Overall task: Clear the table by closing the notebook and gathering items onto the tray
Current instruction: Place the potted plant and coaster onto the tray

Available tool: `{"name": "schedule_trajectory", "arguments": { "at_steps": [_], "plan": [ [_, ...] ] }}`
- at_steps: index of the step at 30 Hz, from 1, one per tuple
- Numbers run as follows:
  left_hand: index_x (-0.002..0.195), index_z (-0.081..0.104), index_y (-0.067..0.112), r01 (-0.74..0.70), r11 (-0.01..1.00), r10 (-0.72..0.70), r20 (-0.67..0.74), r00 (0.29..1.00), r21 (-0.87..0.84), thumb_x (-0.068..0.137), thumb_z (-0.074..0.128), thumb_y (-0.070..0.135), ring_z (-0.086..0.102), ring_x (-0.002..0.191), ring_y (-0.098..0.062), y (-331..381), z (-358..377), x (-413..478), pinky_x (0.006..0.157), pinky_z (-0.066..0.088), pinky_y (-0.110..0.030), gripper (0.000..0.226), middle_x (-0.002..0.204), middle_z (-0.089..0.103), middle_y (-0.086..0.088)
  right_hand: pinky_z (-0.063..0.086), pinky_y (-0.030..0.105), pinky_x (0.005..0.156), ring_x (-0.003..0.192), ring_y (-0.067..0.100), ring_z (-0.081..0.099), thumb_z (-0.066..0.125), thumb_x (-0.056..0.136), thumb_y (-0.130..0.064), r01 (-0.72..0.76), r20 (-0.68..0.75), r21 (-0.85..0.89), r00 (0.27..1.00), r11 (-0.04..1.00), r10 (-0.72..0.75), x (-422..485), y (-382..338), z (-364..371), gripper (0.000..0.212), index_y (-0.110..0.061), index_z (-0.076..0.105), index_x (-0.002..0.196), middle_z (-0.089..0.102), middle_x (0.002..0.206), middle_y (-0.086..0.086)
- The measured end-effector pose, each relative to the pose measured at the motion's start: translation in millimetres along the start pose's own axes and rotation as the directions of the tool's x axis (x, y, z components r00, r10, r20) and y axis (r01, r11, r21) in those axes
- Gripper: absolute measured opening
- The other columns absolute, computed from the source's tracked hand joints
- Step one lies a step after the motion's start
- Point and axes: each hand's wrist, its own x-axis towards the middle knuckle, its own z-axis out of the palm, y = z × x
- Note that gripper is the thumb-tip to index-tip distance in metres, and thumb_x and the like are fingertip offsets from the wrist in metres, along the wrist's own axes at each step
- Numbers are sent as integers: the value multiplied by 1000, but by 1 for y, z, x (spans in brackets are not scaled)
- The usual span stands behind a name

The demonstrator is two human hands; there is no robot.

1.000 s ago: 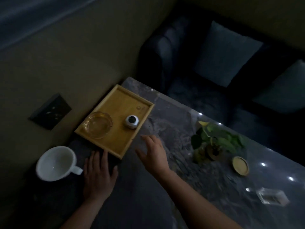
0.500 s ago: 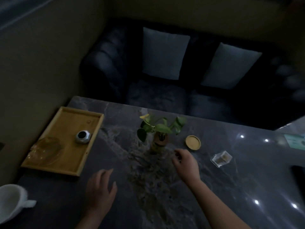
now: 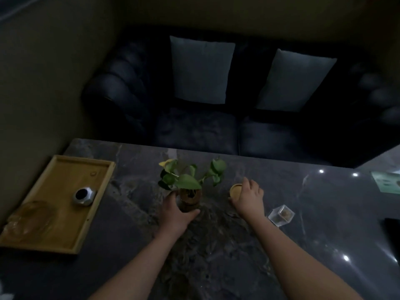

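The left hand (image 3: 176,215) curls thumb and fingers around the base of the potted plant (image 3: 189,187), the landmark at mid-table. Right of the plant, the right hand (image 3: 249,199) rests spread fingers on the round wooden coaster (image 3: 235,191). Left of the plant lies the wooden tray (image 3: 65,213), carrying a small silver cup (image 3: 84,195) and glass dish (image 3: 30,219).

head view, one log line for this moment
left hand gripping plant jar | right hand on round coaster | tray holds two items
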Motion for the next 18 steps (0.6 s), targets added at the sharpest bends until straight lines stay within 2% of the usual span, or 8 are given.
{"name": "schedule_trajectory", "arguments": {
  "at_steps": [2, 6, 9, 14, 18],
  "plan": [
    [125, 55, 14, 1, 1000, -1, -32, 999, -25, 53, 92, 39, 57, 118, -27, 1, 6, 5, 95, 45, -32, 85, 126, 63, -10, 30, 49, 111, 137, 42, 25, 73, 83, -43, -7, 23, -23, 1000, 1000, 7, 8, 2, 0, 92, -13, 21, 152, 24, 156, 19],
    [120, 61, 12, -26, 997, 20, -72, 997, -74, 54, 93, 34, 61, 114, -27, -4, 16, 6, 93, 47, -33, 77, 119, 68, -9, 38, 48, 105, 132, 39, 32, 77, 79, -42, 0, 24, -43, 1000, 999, 1, 13, 6, 4, 91, -17, 25, 150, 32, 152, 15],
    [115, 63, 13, -47, 993, 35, -119, 992, -108, 54, 93, 31, 64, 108, -26, -4, 20, 7, 86, 47, -30, 71, 113, 70, -9, 42, 47, 101, 127, 37, 38, 77, 79, -42, 21, -5, -85, 1000, 996, -22, 14, 6, 6, 86, -18, 31, 148, 40, 146, 12],
    [113, 64, 10, -49, 987, 30, -125, 992, -153, 55, 93, 25, 65, 107, -27, -4, 21, 8, 89, 51, -38, 66, 111, 71, -11, 43, 45, 98, 123, 36, 41, 74, 81, -42, 37, -26, -68, 999, 997, -38, 12, 1, 7, 78, -17, 36, 145, 47, 142, 11],
    [114, 64, 19, -51, 984, 30, -128, 991, -171, 56, 92, 29, 64, 105, -19, -9, 10, 7, 85, 49, -31, 66, 108, 70, 1, 42, 44, 98, 122, 34, 42, 70, 81, -42, 108, -43, -30, 993, 994, -110, 5, -11, 8, 74, -18, 39, 144, 50, 140, 8]
  ]
}}
